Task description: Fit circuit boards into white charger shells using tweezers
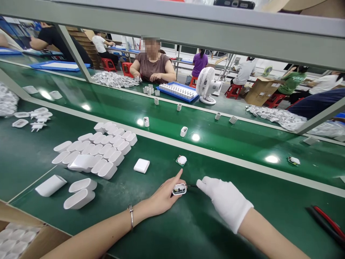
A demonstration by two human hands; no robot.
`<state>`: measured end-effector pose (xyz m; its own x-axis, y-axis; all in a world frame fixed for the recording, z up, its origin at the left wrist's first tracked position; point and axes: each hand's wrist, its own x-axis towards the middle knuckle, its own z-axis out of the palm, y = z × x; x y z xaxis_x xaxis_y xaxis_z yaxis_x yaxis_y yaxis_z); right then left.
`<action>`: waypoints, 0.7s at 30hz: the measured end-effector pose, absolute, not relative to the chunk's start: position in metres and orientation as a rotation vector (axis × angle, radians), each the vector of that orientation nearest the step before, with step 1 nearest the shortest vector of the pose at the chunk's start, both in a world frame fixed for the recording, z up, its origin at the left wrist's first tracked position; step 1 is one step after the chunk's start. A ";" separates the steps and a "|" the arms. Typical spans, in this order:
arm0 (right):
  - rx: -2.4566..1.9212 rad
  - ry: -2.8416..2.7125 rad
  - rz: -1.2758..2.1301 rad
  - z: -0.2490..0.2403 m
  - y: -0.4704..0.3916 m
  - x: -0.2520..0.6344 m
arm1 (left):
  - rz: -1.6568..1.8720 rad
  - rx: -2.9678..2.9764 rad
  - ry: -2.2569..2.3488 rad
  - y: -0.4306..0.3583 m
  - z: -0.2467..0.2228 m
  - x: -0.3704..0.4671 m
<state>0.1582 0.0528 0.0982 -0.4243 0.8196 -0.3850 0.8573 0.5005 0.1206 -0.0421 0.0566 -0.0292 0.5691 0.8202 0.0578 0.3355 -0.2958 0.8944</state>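
Bare, with a bracelet at the wrist, my left hand [165, 194] is closed around a white oval housing [179, 189]. Dark electronic parts show in the housing's open end. My right hand [222, 198] wears a white glove and pinches a thin dark tool [192, 185], whose far end reaches the housing's right edge. Just beyond my left hand lies a small green circuit board with a white part on top [181, 160]. A single white housing [141, 166] rests on the green table to the left.
Many white housings [107, 169] stand grouped at left. Red-and-black-handled pliers [327, 223] lie at right. Across the belt [164, 120], which carries several housings, sit a person [153, 66] and a white fan [207, 84]. A metal frame [172, 25] spans overhead.
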 end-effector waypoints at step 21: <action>1.521 2.321 -0.146 0.087 0.049 0.132 | 0.703 1.909 0.906 0.057 -0.032 -0.040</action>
